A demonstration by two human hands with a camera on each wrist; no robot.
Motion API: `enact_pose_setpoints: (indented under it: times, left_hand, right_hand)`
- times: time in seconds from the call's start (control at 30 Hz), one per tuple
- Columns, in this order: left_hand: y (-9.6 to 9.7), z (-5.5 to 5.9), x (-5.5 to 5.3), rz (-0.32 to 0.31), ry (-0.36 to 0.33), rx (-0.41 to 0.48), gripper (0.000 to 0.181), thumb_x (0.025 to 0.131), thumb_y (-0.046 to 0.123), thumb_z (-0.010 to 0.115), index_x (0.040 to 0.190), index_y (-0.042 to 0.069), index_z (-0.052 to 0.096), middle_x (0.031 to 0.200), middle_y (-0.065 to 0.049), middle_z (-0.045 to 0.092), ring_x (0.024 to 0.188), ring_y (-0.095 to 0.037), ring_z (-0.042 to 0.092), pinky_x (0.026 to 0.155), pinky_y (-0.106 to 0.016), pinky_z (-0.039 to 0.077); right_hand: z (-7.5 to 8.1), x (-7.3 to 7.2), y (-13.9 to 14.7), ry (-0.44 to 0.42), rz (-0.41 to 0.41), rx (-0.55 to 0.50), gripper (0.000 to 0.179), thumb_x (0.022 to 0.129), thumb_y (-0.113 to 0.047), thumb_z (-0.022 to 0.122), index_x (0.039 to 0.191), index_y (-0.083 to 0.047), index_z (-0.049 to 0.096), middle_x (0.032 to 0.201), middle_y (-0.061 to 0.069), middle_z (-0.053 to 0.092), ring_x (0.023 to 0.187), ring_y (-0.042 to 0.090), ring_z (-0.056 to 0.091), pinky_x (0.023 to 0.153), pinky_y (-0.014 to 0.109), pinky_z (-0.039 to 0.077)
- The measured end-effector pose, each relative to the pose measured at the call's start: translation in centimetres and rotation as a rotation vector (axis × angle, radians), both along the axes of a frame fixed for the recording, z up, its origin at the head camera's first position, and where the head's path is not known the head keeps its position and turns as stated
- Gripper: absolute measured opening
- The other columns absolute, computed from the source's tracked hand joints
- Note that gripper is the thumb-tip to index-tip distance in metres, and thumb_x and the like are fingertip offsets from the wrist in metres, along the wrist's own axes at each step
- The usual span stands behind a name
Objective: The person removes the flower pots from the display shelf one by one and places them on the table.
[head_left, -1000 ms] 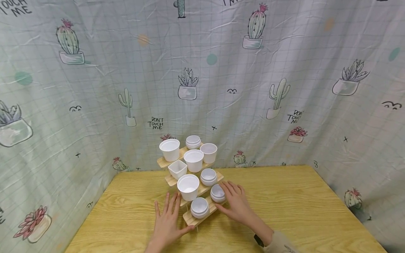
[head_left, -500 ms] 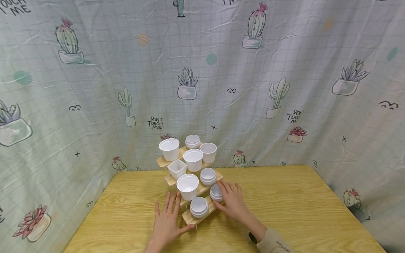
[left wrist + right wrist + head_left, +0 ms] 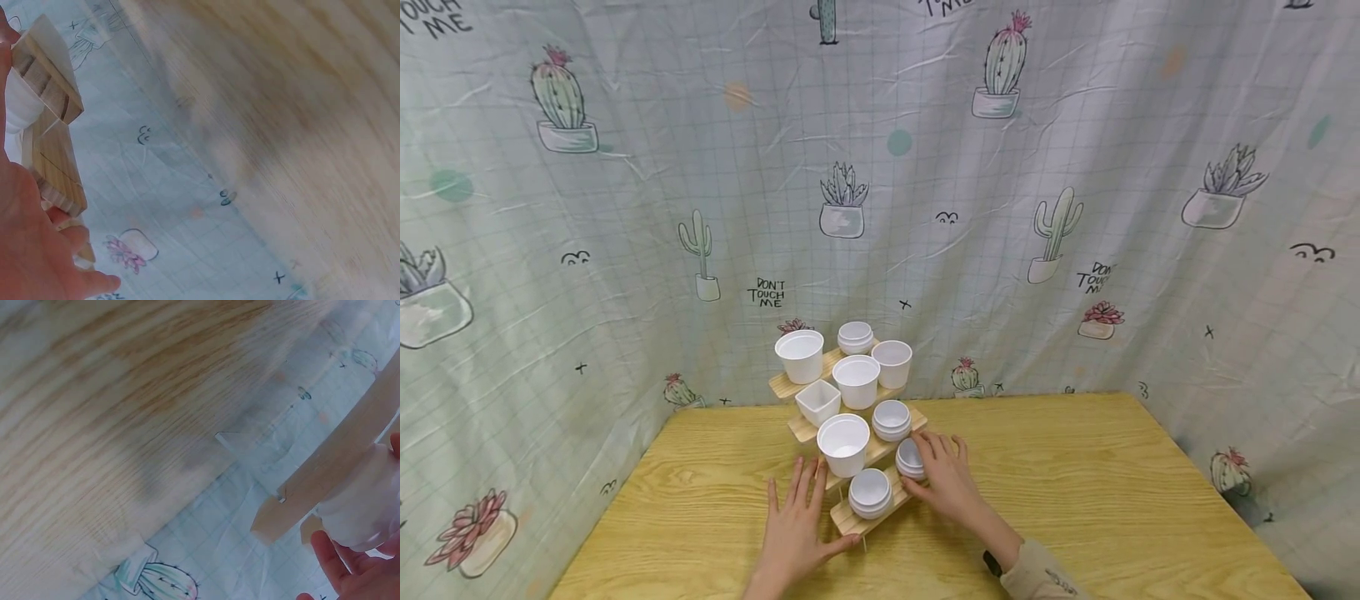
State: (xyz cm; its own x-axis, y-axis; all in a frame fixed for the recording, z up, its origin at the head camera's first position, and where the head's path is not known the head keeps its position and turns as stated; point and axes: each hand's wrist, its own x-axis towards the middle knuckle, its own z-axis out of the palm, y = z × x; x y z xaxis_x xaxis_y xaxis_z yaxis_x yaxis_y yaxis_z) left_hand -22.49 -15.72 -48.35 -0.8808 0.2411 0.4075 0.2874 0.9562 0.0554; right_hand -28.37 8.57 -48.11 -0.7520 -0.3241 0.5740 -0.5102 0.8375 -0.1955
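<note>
In the head view, a stepped wooden stand (image 3: pixel 846 522) carries several white flower pots, most of them round and one square pot (image 3: pixel 817 403). My right hand (image 3: pixel 949 482) holds the small round pot (image 3: pixel 910 459) at the right end of the lowest step, fingers on its far side and thumb at its near side, partly hiding it. Beside it on that step sits another small round pot (image 3: pixel 870 493). My left hand (image 3: pixel 795 529) lies at the stand's left side, fingers spread and nearly straight, thumb at the lowest step's end. The left wrist view shows its fingers (image 3: pixel 76 237) near the step ends.
The stand rests on a yellow wood-grain table (image 3: pixel 1045 467). A cactus-printed curtain (image 3: pixel 917 250) hangs along the back and both sides. Taller pots (image 3: pixel 800 357) occupy the upper steps. A clear leg (image 3: pixel 240 459) shows under a step in the right wrist view.
My right hand has moved slightly left and closed in around the small round pot, which has shifted a little left along its step. The left hand stays in place.
</note>
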Motion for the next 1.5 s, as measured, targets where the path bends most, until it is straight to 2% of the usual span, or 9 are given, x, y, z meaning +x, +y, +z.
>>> enact_pose_setpoints:
  times: [0.13, 0.17, 0.33, 0.5, 0.77, 1.0, 1.07, 1.23, 1.5]
  left_hand:
    - [0.0, 0.0, 0.1, 0.002, -0.004, 0.0, 0.11, 0.06, 0.078, 0.055, 0.14, 0.006, 0.03, 0.146, -0.011, 0.031, 0.136, -0.033, 0.022, 0.104, -0.065, 0.013]
    - [-0.1, 0.0, 0.1, 0.002, -0.005, 0.002, 0.11, 0.06, 0.078, 0.055, 0.14, 0.007, 0.029, 0.146, -0.011, 0.031, 0.139, -0.032, 0.014, 0.104, -0.065, 0.013]
    - [0.0, 0.0, 0.1, -0.001, -0.012, 0.022, 0.11, 0.061, 0.076, 0.056, 0.141, 0.007, 0.028, 0.146, -0.012, 0.029, 0.14, -0.028, 0.01, 0.104, -0.065, 0.014]
    - [0.1, 0.0, 0.1, -0.009, -0.009, 0.035, 0.109, 0.06, 0.074, 0.059, 0.14, 0.006, 0.029, 0.146, -0.013, 0.03, 0.136, -0.033, 0.021, 0.104, -0.066, 0.013]
    - [0.3, 0.0, 0.2, -0.01, 0.001, 0.026, 0.111, 0.061, 0.073, 0.059, 0.14, 0.002, 0.027, 0.146, -0.016, 0.027, 0.136, -0.032, 0.021, 0.103, -0.065, 0.016]
    - [0.5, 0.2, 0.4, -0.023, 0.051, 0.023, 0.113, 0.06, 0.071, 0.062, 0.139, -0.001, 0.027, 0.147, -0.018, 0.023, 0.138, -0.014, -0.016, 0.105, -0.063, 0.014]
    - [0.5, 0.3, 0.4, -0.027, 0.054, 0.021, 0.112, 0.06, 0.07, 0.062, 0.139, -0.002, 0.028, 0.147, -0.018, 0.024, 0.14, -0.019, -0.01, 0.104, -0.063, 0.015]
    - [0.4, 0.2, 0.4, -0.027, 0.046, 0.015, 0.111, 0.06, 0.07, 0.063, 0.139, 0.0, 0.028, 0.145, -0.018, 0.03, 0.135, -0.033, 0.024, 0.106, -0.061, 0.013]
    - [0.4, -0.2, 0.1, -0.04, 0.09, 0.017, 0.111, 0.059, 0.07, 0.064, 0.138, -0.001, 0.03, 0.143, -0.018, 0.032, 0.133, -0.034, 0.029, 0.107, -0.06, 0.011]
  right_hand:
    - [-0.1, 0.0, -0.2, -0.001, 0.007, -0.008, 0.063, 0.072, -0.038, 0.071, 0.122, -0.006, 0.05, 0.114, 0.009, 0.053, 0.102, 0.025, 0.05, 0.092, 0.055, 0.03]
    - [0.0, 0.0, -0.2, -0.008, 0.008, -0.011, 0.063, 0.072, -0.038, 0.071, 0.122, -0.006, 0.049, 0.114, 0.009, 0.053, 0.102, 0.025, 0.05, 0.092, 0.055, 0.03]
    - [0.0, 0.0, -0.2, -0.009, 0.013, -0.037, 0.063, 0.072, -0.036, 0.072, 0.122, -0.006, 0.049, 0.114, 0.009, 0.053, 0.103, 0.025, 0.049, 0.092, 0.054, 0.028]
    - [0.0, 0.1, -0.1, 0.009, 0.021, -0.049, 0.063, 0.07, -0.034, 0.074, 0.121, -0.006, 0.05, 0.113, 0.009, 0.053, 0.103, 0.025, 0.049, 0.091, 0.054, 0.028]
    - [0.0, 0.2, 0.2, 0.01, 0.029, -0.038, 0.064, 0.071, -0.035, 0.073, 0.123, -0.007, 0.049, 0.113, 0.008, 0.053, 0.103, 0.025, 0.049, 0.089, 0.054, 0.029]
    - [0.0, 0.3, 0.7, 0.007, 0.033, -0.038, 0.066, 0.072, -0.037, 0.071, 0.126, -0.008, 0.048, 0.114, 0.009, 0.055, 0.102, 0.025, 0.049, 0.089, 0.051, 0.027]
    - [-0.1, 0.3, 0.8, 0.02, 0.034, -0.031, 0.066, 0.071, -0.037, 0.072, 0.126, -0.008, 0.048, 0.114, 0.009, 0.055, 0.101, 0.025, 0.048, 0.088, 0.051, 0.028]
    - [-0.1, 0.6, 1.1, 0.037, 0.053, -0.035, 0.065, 0.071, -0.037, 0.072, 0.125, -0.008, 0.05, 0.114, 0.009, 0.055, 0.101, 0.025, 0.049, 0.087, 0.052, 0.029]
    - [0.1, 0.9, 1.7, -0.004, 0.07, -0.052, 0.064, 0.071, -0.036, 0.073, 0.125, -0.009, 0.051, 0.116, 0.007, 0.054, 0.105, 0.024, 0.049, 0.09, 0.052, 0.029]
